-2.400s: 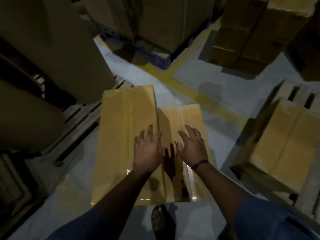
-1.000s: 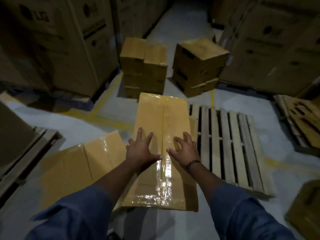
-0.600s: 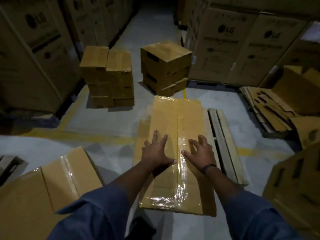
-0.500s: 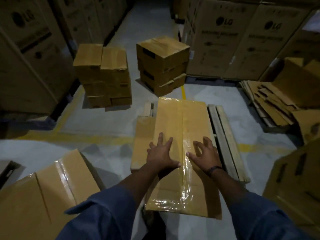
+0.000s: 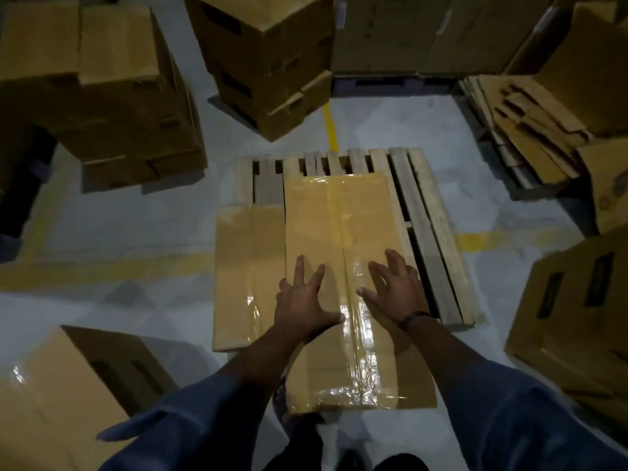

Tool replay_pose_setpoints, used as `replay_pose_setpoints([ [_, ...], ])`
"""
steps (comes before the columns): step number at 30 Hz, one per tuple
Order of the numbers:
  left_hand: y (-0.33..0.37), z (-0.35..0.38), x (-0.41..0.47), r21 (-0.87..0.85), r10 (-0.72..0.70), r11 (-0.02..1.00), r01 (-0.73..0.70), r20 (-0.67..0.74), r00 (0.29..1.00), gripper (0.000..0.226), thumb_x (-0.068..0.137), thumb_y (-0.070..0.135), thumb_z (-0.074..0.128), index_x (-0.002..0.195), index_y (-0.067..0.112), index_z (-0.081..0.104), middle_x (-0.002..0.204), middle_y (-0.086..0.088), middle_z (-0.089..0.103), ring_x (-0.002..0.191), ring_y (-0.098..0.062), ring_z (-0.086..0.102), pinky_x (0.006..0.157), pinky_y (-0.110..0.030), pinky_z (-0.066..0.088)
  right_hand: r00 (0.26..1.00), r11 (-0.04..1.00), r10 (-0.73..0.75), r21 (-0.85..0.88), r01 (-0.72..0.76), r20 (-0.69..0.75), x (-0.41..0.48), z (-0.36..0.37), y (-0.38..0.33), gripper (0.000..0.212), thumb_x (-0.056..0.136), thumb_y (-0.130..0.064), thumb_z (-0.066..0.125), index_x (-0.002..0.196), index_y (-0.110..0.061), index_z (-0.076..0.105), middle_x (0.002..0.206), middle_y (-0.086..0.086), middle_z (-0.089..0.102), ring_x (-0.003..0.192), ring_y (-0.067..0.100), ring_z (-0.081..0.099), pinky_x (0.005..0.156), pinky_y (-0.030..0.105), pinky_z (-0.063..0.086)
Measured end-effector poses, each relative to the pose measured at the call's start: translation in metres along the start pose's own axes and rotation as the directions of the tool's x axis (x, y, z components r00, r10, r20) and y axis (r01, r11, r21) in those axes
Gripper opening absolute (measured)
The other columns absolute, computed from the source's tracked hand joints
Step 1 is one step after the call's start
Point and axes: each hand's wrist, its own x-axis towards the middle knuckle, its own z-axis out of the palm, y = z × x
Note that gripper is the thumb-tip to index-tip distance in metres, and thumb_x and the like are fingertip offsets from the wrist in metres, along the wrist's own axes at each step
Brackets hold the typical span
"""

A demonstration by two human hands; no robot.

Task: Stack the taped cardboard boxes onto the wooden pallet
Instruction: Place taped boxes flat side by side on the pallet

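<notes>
A: How many boxes are sitting in the middle?

B: Two. The box is lying lengthwise towards twelve o'clock, covering the middle of the single pallet and overhanging its near edge at six o'clock. I cannot tell whether it is resting there yet. The second box is sitting lower, touching it at nine o'clock and covering the pallet's left side.

A: And the hands?

B: Both are lying flat on the box's top, fingers spread, gripping nothing. The left hand is pressing just left of the tape seam and the right hand just right of it, with a dark wristband circling that wrist.

A: What is standing around them?

B: Two stacks: the left stack at eleven o'clock and the far stack at twelve. One near box is sitting at eight o'clock, one right box at four, and one pile of flat cardboard at two.

A: Is anything reading clearly?

B: Dark printed patches are showing on the right box, too blurred to read.

A: Where is room lying open?

B: Bare wood is showing along the pallet's right side at three o'clock and its far end at twelve. Grey floor is lying open at nine o'clock, between the second box and the left stack. A strip is opening at one o'clock, where a yellow line is running towards the far stack.
</notes>
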Motion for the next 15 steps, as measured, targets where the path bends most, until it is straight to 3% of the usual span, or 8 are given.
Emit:
replay_pose_setpoints([
  [7,-0.018,0.059,0.077,-0.092,-0.035,0.995,0.04,0.057,0.998,0.118,0.069,0.073,0.079,0.162,0.048,0.01,0.169,0.014,-0.023,0.15,-0.05,0.016,0.114,-0.061,0.036,0.999,0.999,-0.03,0.036,0.029,0.028,0.074,0.062,0.05,0.066,0.083,-0.063,0.071,0.14,-0.035,0.053,0.165,-0.005,0.015,0.141,0.034,0.028,0.112,0.053,0.038],
  [15,-0.058,0.125,0.162,-0.08,-0.106,0.991,0.112,0.07,0.992,0.119,0.069,0.07,0.082,0.16,0.051,0.009,0.167,0.019,-0.026,0.152,-0.048,0.013,0.114,-0.064,0.038,0.989,0.993,-0.116,0.021,0.114,0.088,0.147,0.135,0.084,0.063,0.087,-0.057,0.069,0.142,-0.032,0.052,0.166,0.0,0.012,0.142,0.036,0.024,0.114,0.053,0.034],
])
